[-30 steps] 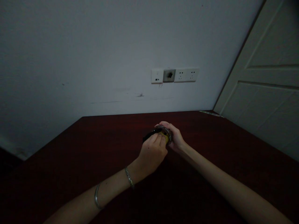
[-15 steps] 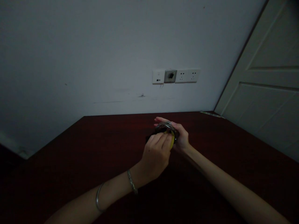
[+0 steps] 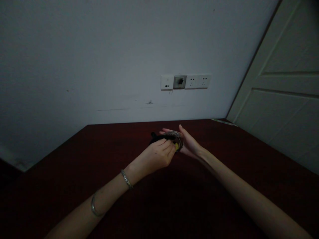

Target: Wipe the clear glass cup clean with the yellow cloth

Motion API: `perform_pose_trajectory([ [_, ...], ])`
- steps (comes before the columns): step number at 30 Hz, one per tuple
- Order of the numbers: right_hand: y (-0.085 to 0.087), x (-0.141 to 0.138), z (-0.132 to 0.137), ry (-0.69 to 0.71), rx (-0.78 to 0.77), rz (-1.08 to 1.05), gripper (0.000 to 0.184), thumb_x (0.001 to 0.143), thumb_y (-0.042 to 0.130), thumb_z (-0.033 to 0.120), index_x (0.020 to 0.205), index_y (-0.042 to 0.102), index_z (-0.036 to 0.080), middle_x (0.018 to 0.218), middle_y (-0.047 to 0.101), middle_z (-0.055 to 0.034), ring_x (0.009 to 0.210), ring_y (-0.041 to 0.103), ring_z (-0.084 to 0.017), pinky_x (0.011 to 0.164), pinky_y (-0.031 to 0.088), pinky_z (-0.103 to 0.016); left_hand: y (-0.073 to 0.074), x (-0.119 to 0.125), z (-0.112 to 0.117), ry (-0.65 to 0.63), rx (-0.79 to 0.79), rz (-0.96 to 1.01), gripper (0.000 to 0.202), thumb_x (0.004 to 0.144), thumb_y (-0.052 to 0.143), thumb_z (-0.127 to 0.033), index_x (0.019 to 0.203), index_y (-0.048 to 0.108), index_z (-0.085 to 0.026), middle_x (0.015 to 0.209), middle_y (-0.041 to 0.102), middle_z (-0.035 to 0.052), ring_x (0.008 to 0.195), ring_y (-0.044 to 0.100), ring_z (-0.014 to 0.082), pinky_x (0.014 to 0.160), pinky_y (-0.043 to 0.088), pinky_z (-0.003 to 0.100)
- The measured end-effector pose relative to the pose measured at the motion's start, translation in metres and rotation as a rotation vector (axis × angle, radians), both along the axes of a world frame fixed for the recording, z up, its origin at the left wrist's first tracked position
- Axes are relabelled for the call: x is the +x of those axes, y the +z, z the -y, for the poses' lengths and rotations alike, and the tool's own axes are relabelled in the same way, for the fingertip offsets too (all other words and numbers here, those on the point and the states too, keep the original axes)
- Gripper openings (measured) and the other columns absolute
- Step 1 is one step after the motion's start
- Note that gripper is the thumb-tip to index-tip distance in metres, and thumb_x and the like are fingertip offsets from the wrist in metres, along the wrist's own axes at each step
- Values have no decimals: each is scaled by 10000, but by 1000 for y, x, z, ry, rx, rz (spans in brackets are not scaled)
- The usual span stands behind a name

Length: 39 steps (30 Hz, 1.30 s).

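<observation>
Over the table, both my hands meet at a clear, shiny round-rimmed vessel [image 3: 179, 138] that looks like a glass pot. A black part [image 3: 155, 137], perhaps a handle, sticks out on its left side. My right hand [image 3: 189, 142] cups the vessel from the right, with its thumb raised and its other fingers behind the rim. My left hand [image 3: 161, 152] has its fingers bunched at the mouth. By those fingertips, a small soft-looking yellow piece [image 3: 177, 146] shows inside the rim; most of it is hidden, and whether it is cloth or sponge is unclear.
Beneath the hands lies a dark red-brown tabletop [image 3: 112, 156] running back to a pale wall [image 3: 112, 66]. Sockets and a switch [image 3: 185, 82] are set in the wall. A white panelled door [image 3: 281, 99] stands at the right. Light is dim.
Both hands and the vessel have shifted slightly left. The vessel has turned, showing more of the black part and less of the yellow piece. My right thumb has lifted off the rim.
</observation>
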State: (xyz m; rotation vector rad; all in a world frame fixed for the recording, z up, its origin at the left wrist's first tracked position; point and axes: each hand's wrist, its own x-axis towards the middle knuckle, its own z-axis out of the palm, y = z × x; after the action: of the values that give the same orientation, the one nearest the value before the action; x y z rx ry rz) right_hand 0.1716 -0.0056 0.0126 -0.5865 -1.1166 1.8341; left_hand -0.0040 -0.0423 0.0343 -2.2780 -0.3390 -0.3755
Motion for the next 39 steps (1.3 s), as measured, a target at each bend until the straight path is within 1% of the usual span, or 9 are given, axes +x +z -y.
perform_pose_trajectory([
  [4, -8, 5, -4, 74, -126, 94, 581, 913, 308, 586, 1170, 599, 155, 1053, 683, -126, 799, 663, -190, 646, 524, -301, -7, 2, -1, -3, -47, -44, 292, 888, 443, -70, 1144, 583, -76, 1108, 673, 117, 1073, 595, 190, 996, 418, 341],
  [7, -15, 9, -6, 108, -108, 157, 525, 894, 355, 589, 1152, 598, 201, 962, 690, -97, 664, 663, -196, 524, 541, -343, -18, 5, -5, 4, -90, -47, 265, 902, 449, -111, 1120, 597, -80, 1102, 677, 113, 1065, 600, 190, 985, 421, 331],
  [11, -24, 3, -8, 22, -41, 189, 391, 857, 468, 532, 1011, 639, 216, 773, 671, -41, 514, 613, -157, 391, 497, -282, -30, 8, -10, 54, -116, 5, 250, 896, 486, -148, 1103, 606, -73, 1085, 682, 119, 1040, 614, 200, 971, 431, 332],
  [15, -27, -11, -8, -152, 79, 80, 318, 829, 498, 472, 933, 662, 221, 888, 698, -35, 695, 646, -170, 640, 545, -329, -31, 10, -9, 149, -97, 57, 272, 867, 513, -116, 1112, 598, -34, 1101, 672, 154, 1044, 617, 216, 964, 445, 333],
  [20, -19, -18, -3, -312, 188, -18, 277, 781, 500, 392, 888, 680, 210, 954, 714, -40, 956, 620, -211, 952, 416, -372, -20, 10, 1, 146, -174, 105, 330, 851, 475, -54, 1169, 552, -13, 1144, 646, 171, 1081, 600, 232, 971, 461, 350],
  [25, -14, -22, 3, -359, 241, -52, 297, 786, 473, 394, 890, 682, 210, 963, 709, -49, 938, 613, -226, 938, 410, -399, -12, 10, 7, 82, -423, 247, 349, 840, 488, -71, 1187, 510, -37, 1153, 627, 147, 1090, 586, 223, 982, 467, 350],
  [30, -3, -26, 13, -402, 297, -99, 304, 790, 450, 394, 906, 673, 223, 1001, 695, -40, 910, 601, -214, 896, 429, -386, -14, 22, 17, 51, -603, 656, 220, 886, 474, -127, 1091, 554, -132, 1079, 668, 80, 1010, 627, 195, 902, 531, 364],
  [35, 5, -32, 21, -409, 252, -165, 316, 830, 415, 393, 945, 667, 242, 1082, 676, -30, 926, 607, -214, 902, 433, -408, -16, 30, 26, -25, -606, 880, 213, 879, 502, -148, 1084, 562, -138, 1082, 673, 90, 1015, 627, 203, 900, 539, 387],
  [39, 4, -34, 23, -345, 156, -213, 344, 836, 416, 424, 994, 664, 246, 1173, 650, -41, 953, 609, -228, 925, 422, -433, -18, 29, 26, -38, -441, 753, 252, 891, 429, -100, 1110, 553, -87, 1086, 671, 128, 1035, 618, 227, 905, 529, 408],
])
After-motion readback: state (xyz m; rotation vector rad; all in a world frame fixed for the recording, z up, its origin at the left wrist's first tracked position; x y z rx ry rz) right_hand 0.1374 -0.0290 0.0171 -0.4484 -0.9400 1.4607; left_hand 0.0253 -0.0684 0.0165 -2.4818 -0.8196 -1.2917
